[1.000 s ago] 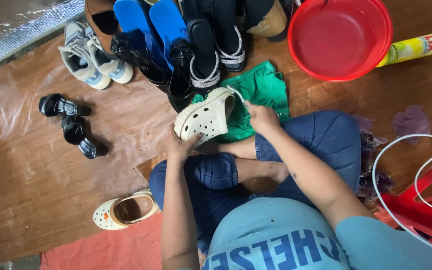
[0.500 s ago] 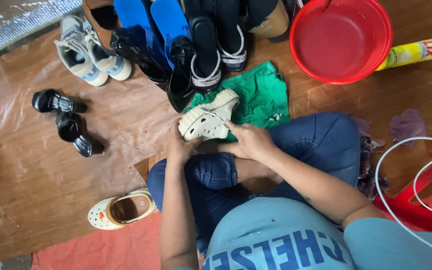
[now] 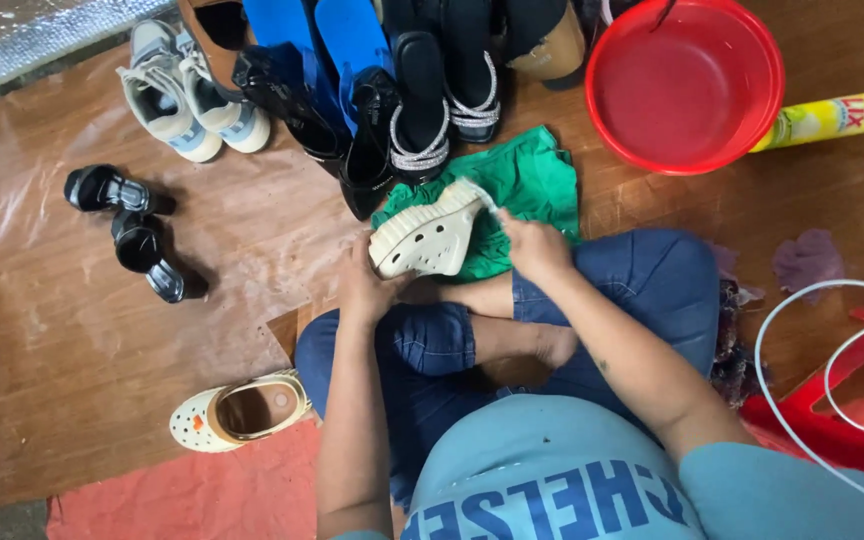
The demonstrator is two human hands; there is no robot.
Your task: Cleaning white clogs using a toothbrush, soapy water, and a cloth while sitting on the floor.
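I sit cross-legged on the floor. My left hand (image 3: 367, 285) grips a cream clog (image 3: 422, 240) from below and holds it on its side above my knees. My right hand (image 3: 537, 245) is closed on what looks like a small pale brush (image 3: 482, 196), whose tip touches the clog's upper end. A green cloth (image 3: 537, 170) lies on the floor just beyond the clog. The matching cream clog (image 3: 237, 410) rests on the floor by my left knee.
A row of shoes lines the far edge: white sneakers (image 3: 187, 100), blue shoes (image 3: 327, 45), and black sandals with sparkly straps (image 3: 422, 110). Two small black sandals (image 3: 127, 225) lie at left. At right are a red basin (image 3: 687, 85), a yellow bottle (image 3: 832, 115) and a white cable (image 3: 832, 340).
The clog has been turned onto its side in my left hand. My right hand has gone from the clog's far side to its upper end with the brush.
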